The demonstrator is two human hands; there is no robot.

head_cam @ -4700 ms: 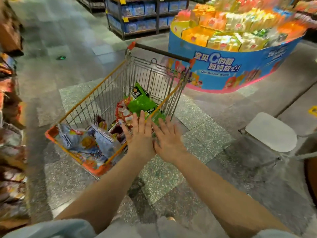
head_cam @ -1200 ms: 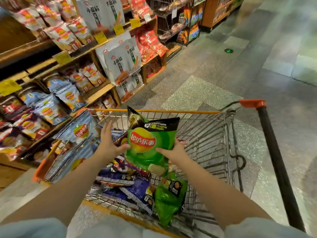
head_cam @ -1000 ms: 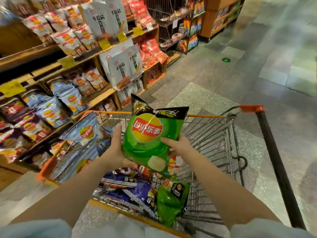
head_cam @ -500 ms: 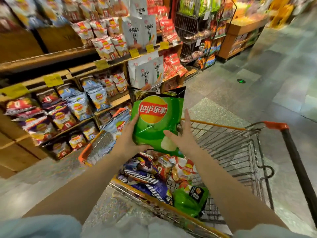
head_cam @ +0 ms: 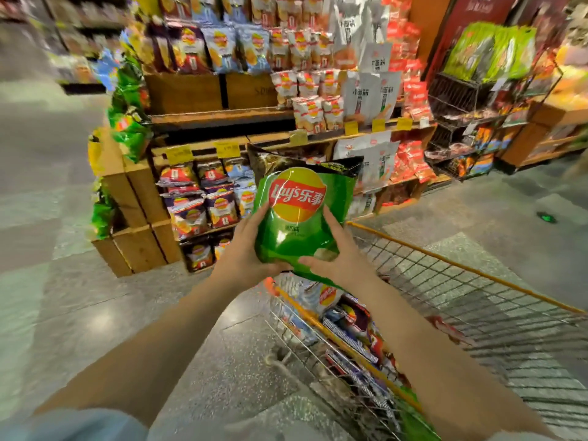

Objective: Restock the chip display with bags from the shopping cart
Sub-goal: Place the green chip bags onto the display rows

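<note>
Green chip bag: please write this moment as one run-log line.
held: green chip bag | left hand: grips | right hand: grips | above: shopping cart | facing: chip display

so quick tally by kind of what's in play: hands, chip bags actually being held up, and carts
hands: 2, the left hand and the right hand, each gripping a side of the bag
chip bags held up: 1, the green bag
shopping cart: 1, with more bags inside, too blurred to count
total: 4
</note>
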